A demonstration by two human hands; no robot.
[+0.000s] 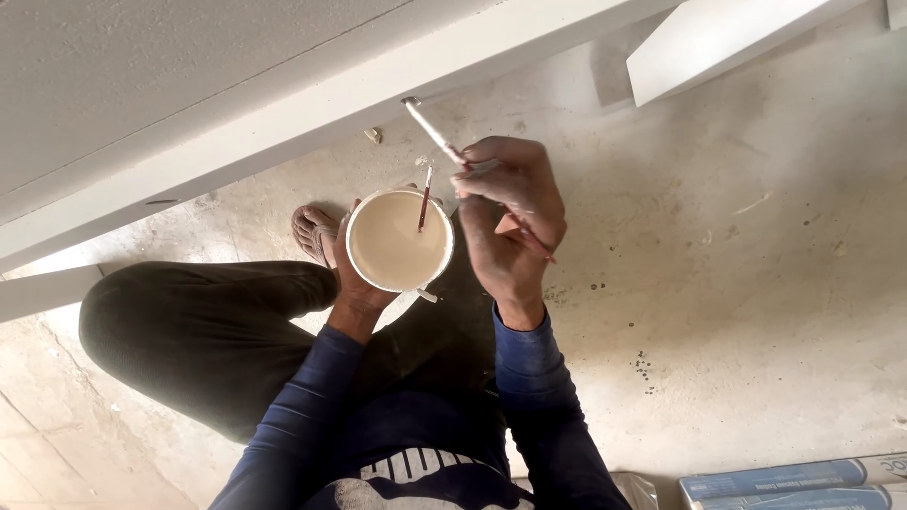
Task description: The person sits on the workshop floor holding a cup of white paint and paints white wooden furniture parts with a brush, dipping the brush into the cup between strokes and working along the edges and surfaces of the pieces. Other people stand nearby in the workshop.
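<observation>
My left hand [354,288] cups a small white tub [351,247] of beige paint from below, held over my knees. A thin red stick [424,201] stands in the paint at the tub's right edge. My right hand [510,217] is closed on a slim brush [436,138] with a paint-smeared red handle; its tip points up-left towards the white skirting board [312,118]. The brush tip is close to the board, whether it touches I cannot tell.
I am squatting on a bare concrete floor [737,283], one sandalled foot [312,234] by the wall. White board offcuts [718,42] lie at the upper right and left edge. Blue and white packages [794,482] lie at the lower right.
</observation>
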